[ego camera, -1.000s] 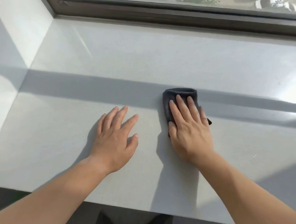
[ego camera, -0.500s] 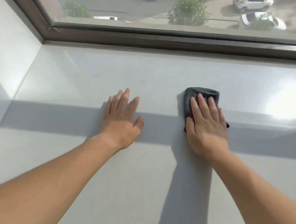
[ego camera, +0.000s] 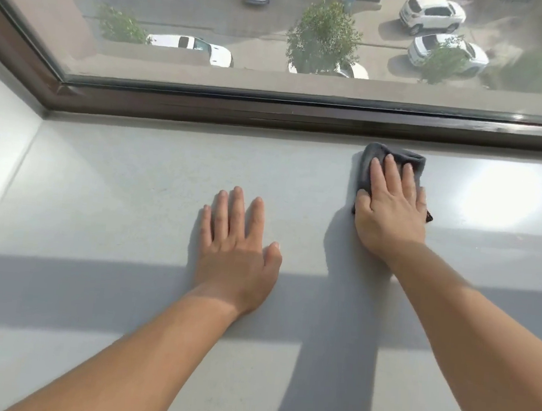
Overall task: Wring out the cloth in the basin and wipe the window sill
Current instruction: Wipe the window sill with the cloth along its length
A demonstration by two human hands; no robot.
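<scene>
Head view: the right hand (ego camera: pixel 391 210) is laid flat on a folded grey cloth (ego camera: pixel 392 155), fingers straight and pressed down – nothing is curled around it. The cloth is set on the pale window sill (ego camera: pixel 132 192), near the dark window frame (ego camera: pixel 271 114). The left hand (ego camera: pixel 237 251) is rested palm-down on the bare sill, fingers extended – well apart from the cloth

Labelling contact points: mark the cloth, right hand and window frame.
cloth (ego camera: pixel 418 166), head view, far right corner beside the fingertips.
right hand (ego camera: pixel 391 213), head view, back of hand.
window frame (ego camera: pixel 271 116), head view, bottom rail.
</scene>
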